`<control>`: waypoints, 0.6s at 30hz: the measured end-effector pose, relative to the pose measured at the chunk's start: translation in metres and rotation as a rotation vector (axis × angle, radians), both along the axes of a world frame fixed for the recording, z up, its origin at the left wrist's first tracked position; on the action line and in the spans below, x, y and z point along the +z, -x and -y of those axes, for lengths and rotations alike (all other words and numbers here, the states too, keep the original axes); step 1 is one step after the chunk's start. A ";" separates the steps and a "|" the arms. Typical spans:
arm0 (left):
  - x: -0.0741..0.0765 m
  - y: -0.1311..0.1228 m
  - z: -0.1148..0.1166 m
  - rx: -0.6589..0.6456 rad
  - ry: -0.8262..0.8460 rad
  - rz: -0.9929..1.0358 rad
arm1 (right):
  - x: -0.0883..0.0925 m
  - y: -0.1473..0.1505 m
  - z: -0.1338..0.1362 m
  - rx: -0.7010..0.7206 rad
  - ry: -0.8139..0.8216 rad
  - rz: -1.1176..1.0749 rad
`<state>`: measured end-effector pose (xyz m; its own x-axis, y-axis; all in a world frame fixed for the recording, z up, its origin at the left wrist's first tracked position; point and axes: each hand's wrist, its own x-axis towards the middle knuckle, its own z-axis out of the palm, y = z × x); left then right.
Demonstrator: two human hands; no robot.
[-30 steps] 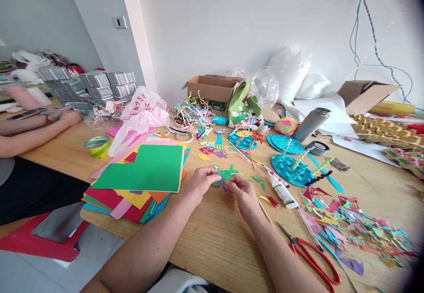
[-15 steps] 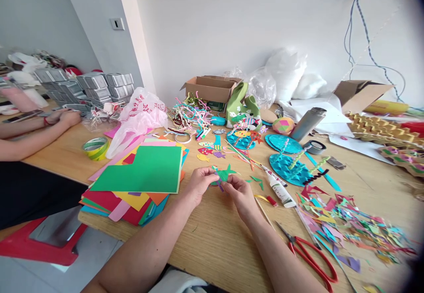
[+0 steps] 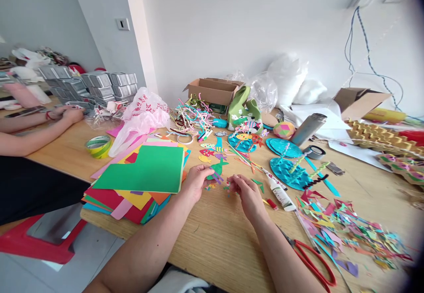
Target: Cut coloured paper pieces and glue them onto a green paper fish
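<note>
Between thumb and fingers, my left hand [image 3: 198, 182] pinches a green paper fish [image 3: 217, 168] with narrow purple strips on its lower part. My right hand [image 3: 247, 191] is apart from the fish, to its right, with fingertips drawn together low over the table; what they hold, if anything, is too small to tell. Tiny coloured paper bits [image 3: 228, 186] lie by those fingertips. Green paper offcuts [image 3: 258, 184] are just beyond the right hand. Several finished paper fish, among them a yellow fish [image 3: 204, 158] and a red fish [image 3: 206, 152], lie behind the left hand.
Stacked coloured paper [image 3: 149, 169] is at left, beside a tape roll [image 3: 99, 146]. To the right are a glue bottle [image 3: 281, 195], red-handled scissors [image 3: 314, 260], paper scraps [image 3: 357, 226], a blue decorated disc [image 3: 288, 171] and a metal flask [image 3: 309, 128]. Another person's hands [image 3: 68, 114] rest far left.
My hands have separated: the right let go of the green fish and moved slightly right, while the left keeps it. Small coloured bits now show on the table between them.
</note>
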<state>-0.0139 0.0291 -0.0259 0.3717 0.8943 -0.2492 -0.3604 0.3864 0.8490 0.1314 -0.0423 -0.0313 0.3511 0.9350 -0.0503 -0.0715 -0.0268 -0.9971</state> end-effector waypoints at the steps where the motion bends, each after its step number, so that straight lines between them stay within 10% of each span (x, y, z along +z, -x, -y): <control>1: 0.000 0.000 0.000 -0.001 -0.002 0.000 | -0.001 0.000 0.000 0.002 -0.001 0.005; 10: 0.001 0.000 0.001 -0.003 -0.009 0.007 | -0.004 0.001 -0.001 -0.117 -0.031 0.069; 18: 0.004 0.000 0.000 0.012 0.043 0.045 | 0.033 -0.055 -0.014 -0.332 -0.127 0.285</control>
